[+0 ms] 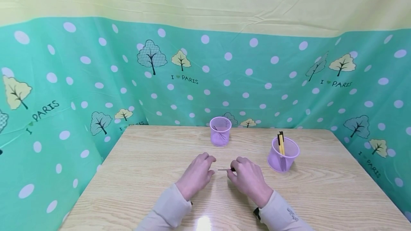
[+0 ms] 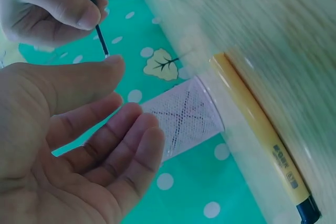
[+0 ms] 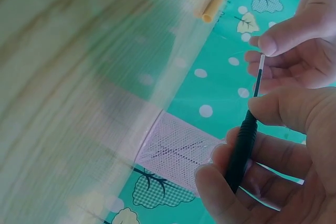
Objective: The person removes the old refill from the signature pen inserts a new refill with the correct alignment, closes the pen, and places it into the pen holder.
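My right hand (image 1: 248, 177) holds a black ribbed pen grip (image 3: 243, 148) between thumb and curled fingers. Out of the grip runs a thin refill (image 3: 259, 77), dark with a pale end, pointing at my left hand (image 1: 196, 175). In the head view a small gap parts the refill's end from the left fingertips, which are loosely bent around nothing. Near the left hand a yellow pen barrel (image 2: 262, 135) with a black end lies on the table, in the left wrist view. In the head view I cannot make the barrel out.
Beyond the hands, at the table's back edge, stands a lilac mesh cup (image 1: 219, 136) with several thin dark sticks inside. To the right, another lilac mesh cup (image 1: 273, 158) holds yellow pens (image 1: 281, 144) with black clips. A patterned curtain (image 1: 192, 99) hangs behind the wooden table (image 1: 144, 159).
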`<state>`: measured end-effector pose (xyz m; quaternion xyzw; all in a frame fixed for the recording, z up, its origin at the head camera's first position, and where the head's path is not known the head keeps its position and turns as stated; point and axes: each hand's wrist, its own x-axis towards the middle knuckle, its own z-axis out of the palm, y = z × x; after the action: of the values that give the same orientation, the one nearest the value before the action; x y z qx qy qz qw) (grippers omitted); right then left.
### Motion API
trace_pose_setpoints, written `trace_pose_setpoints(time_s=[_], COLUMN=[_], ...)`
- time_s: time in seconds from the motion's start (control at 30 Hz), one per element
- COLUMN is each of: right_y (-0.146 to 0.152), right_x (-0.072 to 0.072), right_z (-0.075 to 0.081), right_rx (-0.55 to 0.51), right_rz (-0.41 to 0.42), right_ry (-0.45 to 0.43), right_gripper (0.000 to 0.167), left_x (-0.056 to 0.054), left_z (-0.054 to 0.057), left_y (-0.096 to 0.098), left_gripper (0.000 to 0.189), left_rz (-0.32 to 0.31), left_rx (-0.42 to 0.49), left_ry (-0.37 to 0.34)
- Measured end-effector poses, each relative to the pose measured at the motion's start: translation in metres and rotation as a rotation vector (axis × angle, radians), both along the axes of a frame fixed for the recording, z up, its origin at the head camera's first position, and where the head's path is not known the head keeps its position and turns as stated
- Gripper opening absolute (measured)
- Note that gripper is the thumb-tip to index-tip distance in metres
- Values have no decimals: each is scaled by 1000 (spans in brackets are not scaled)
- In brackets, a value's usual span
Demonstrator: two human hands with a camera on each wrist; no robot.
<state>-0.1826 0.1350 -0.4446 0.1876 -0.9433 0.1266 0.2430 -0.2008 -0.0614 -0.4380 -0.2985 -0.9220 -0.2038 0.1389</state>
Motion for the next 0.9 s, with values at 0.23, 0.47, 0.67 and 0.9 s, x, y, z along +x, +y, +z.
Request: trace_pose_setpoints(time_s=[0.23,0.47,0.67,0.9], right_y=[0,0,-1,-2], right_x=[1,1,1,2], right_z=[-1,-1,-1,-1], right_rx=[13,4,6,8], right_rz=[6,9,11,9], right_ry=[-5,4,10,7], right_gripper=[14,14,14,13], left_x=[2,2,1,2], left_z=[-2,-1,-1,-1], left_y=[3,5,6,6], left_gripper=[27,23,20,17], left_rz=[-19,-53,-77,-97], left_rx=[18,10,7,-8], left_ry=[41,88,101,105])
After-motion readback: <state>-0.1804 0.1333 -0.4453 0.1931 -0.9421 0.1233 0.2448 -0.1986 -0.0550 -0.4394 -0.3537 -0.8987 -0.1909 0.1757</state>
